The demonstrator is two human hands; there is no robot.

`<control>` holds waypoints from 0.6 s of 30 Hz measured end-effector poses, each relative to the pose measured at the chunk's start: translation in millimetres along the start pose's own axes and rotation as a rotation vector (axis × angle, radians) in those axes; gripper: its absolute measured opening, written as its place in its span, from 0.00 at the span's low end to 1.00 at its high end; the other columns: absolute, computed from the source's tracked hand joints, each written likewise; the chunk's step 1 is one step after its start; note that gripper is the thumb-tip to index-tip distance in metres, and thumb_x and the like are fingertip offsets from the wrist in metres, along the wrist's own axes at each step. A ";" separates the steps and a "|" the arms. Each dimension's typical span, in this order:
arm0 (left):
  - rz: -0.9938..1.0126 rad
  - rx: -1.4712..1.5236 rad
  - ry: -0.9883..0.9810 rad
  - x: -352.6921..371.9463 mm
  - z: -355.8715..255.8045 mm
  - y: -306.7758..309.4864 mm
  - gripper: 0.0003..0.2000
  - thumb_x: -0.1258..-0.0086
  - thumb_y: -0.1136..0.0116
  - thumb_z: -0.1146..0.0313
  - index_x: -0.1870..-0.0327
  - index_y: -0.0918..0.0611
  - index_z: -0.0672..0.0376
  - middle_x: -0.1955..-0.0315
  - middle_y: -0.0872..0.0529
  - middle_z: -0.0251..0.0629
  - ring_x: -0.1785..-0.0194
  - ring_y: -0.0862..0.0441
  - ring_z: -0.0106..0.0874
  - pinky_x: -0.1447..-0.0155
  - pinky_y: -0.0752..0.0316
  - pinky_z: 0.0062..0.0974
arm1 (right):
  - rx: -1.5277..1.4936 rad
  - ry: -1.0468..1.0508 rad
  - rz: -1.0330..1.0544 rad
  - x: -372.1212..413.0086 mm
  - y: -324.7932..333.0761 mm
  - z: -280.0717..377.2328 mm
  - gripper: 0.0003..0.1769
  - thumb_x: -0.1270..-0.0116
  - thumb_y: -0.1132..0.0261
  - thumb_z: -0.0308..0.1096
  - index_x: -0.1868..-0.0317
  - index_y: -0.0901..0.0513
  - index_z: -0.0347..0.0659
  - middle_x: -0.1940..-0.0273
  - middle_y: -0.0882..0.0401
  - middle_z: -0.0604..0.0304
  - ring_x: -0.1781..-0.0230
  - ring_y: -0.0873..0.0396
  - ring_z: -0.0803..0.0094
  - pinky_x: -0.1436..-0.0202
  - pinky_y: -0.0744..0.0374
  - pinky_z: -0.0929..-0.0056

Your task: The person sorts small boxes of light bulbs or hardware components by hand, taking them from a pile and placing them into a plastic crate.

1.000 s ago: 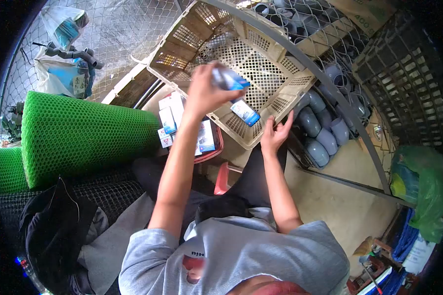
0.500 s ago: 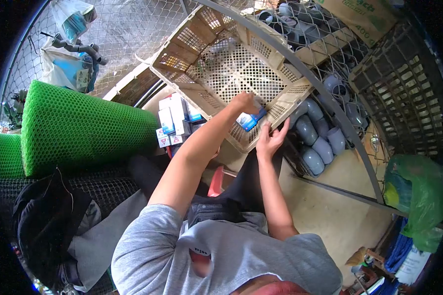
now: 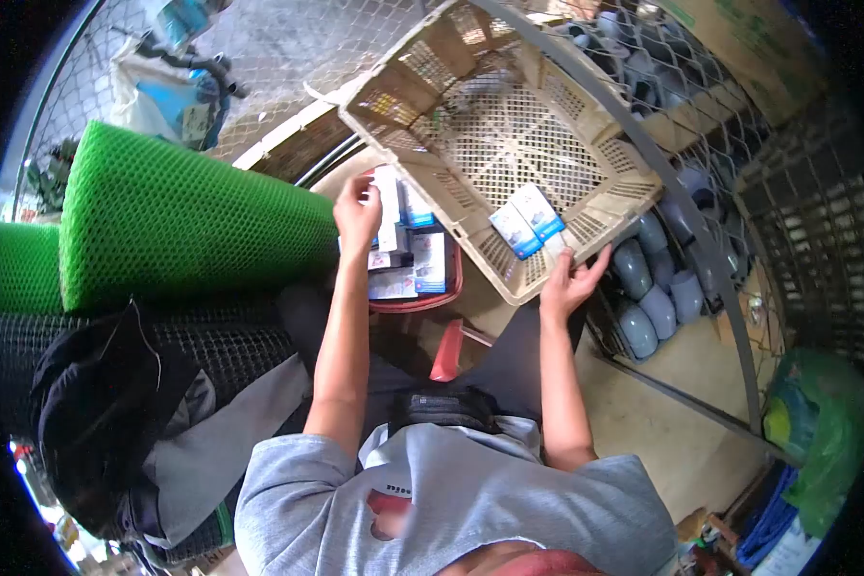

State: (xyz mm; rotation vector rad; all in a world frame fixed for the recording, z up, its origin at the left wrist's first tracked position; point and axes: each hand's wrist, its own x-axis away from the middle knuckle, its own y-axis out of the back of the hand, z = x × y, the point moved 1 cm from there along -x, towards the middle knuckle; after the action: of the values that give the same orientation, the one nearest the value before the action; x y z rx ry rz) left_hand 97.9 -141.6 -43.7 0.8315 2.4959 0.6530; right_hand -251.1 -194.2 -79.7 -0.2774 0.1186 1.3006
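Note:
My left hand (image 3: 357,219) is closed on the edge of a small white box (image 3: 387,206) at the left side of the crate. That box is among several white and blue boxes (image 3: 430,261) stacked in a red-rimmed container (image 3: 442,305). My right hand (image 3: 568,286) grips the near rim of a beige plastic crate (image 3: 509,278), thumb up along the rim and fingers partly hidden. Inside the crate, two white and blue boxes (image 3: 528,223) lie side by side in its near corner.
A roll of green plastic mesh (image 3: 202,221) lies on the left. Grey pipe elbows (image 3: 658,307) sit to the right of the crate, behind a metal frame with wire netting (image 3: 720,254). A green plastic bag (image 3: 830,432) is at the far right.
My left hand has moved out of the crate and left to the stacked boxes. Two boxes now show in the crate's near corner. My right hand stays at the rim.

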 end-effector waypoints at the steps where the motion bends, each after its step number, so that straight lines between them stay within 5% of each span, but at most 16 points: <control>1: 0.048 -0.032 0.012 -0.4 47.6 -11.7 0.14 0.33 0.35 0.67 0.50 0.14 0.64 0.59 0.08 0.49 0.54 0.09 0.41 0.46 0.17 0.37 | 0.011 -0.013 0.017 0.1 0.6 1.6 0.42 0.24 0.39 0.23 0.17 0.53 0.33 0.43 0.18 0.34 0.47 0.15 0.59 0.45 0.18 0.67; 5: 0.340 -0.384 0.080 16.0 109.7 -44.9 0.30 0.39 0.27 0.58 0.36 0.20 0.59 0.40 0.16 0.54 0.36 0.18 0.50 0.33 0.24 0.43 | 0.058 -0.057 0.035 1.0 -1.5 14.1 0.42 0.23 0.40 0.23 0.17 0.53 0.33 0.40 0.20 0.30 0.43 0.17 0.56 0.41 0.19 0.64; 6: 0.325 -0.481 0.014 21.6 113.7 -50.6 0.37 0.41 0.25 0.54 0.30 0.25 0.54 0.31 0.24 0.54 0.27 0.28 0.49 0.28 0.30 0.48 | 0.060 -0.026 0.022 -0.6 0.4 7.2 0.42 0.23 0.40 0.22 0.17 0.53 0.33 0.40 0.20 0.30 0.44 0.16 0.57 0.43 0.19 0.64; 13: 0.369 -0.657 0.024 -1.0 111.0 -73.3 0.48 0.45 0.20 0.47 0.22 0.32 0.45 0.20 0.37 0.47 0.18 0.43 0.51 0.25 0.39 0.59 | 0.072 0.008 0.022 -0.6 0.3 10.8 0.39 0.22 0.42 0.22 0.17 0.53 0.32 0.36 0.24 0.28 0.40 0.18 0.55 0.41 0.19 0.64; 14: 0.431 -0.688 0.025 -7.9 115.2 -76.2 0.58 0.52 0.17 0.45 0.18 0.39 0.43 0.18 0.41 0.46 0.16 0.46 0.51 0.22 0.43 0.62 | 0.071 -0.015 0.030 -0.3 1.5 10.2 0.40 0.22 0.42 0.23 0.17 0.52 0.32 0.35 0.24 0.28 0.38 0.19 0.54 0.39 0.20 0.64; 18: 0.563 -0.741 -0.055 -29.5 109.1 -76.5 0.70 0.60 0.14 0.47 0.14 0.52 0.46 0.17 0.44 0.43 0.14 0.50 0.50 0.18 0.51 0.67 | 0.083 -0.008 0.018 -2.5 -0.7 15.1 0.40 0.22 0.41 0.24 0.17 0.53 0.32 0.34 0.25 0.29 0.38 0.19 0.53 0.37 0.20 0.62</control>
State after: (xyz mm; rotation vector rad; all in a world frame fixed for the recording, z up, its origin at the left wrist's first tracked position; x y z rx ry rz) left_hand 143.2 -182.6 -165.8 1.1973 1.7150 1.5772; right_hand -252.1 -192.7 -64.5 -0.2005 0.1685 1.3106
